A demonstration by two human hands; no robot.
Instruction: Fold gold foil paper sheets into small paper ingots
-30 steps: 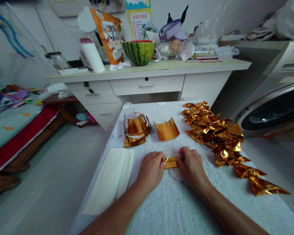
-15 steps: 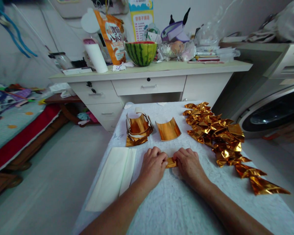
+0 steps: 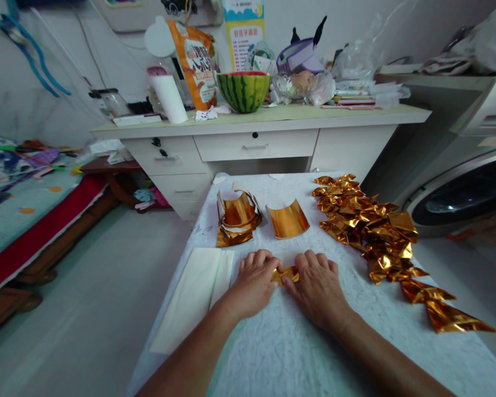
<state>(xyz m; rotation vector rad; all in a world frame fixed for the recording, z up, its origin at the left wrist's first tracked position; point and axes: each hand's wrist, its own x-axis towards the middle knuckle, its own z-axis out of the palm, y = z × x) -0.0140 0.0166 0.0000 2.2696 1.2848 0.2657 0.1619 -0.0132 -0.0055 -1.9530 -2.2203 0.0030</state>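
A small folded strip of gold foil paper (image 3: 285, 274) lies on the cloth-covered table in front of me. My left hand (image 3: 258, 278) pinches its left end, the thumb along the near side. Over the right end rests my right hand (image 3: 317, 281), its thumb pressed to the near edge and its fingers bent on the far side. Much of the strip is hidden under both hands. Beyond them stand a curved single gold sheet (image 3: 288, 220) and a curled stack of gold sheets (image 3: 238, 215). White paper sheets (image 3: 190, 298) lie left of my left hand.
Several twisted gold foil pieces (image 3: 367, 220) run along the table's right side. Behind the table is a white desk (image 3: 260, 124) bearing a cut watermelon (image 3: 243, 91), an orange bag (image 3: 196, 66) and clutter. A washing machine (image 3: 471, 143) stands at right, a bed (image 3: 37, 209) at left.
My right hand has flattened somewhat, and its thumb now reaches onto the strip's near edge. My left hand's thumb has shifted along the foil. The whole view has moved slightly.
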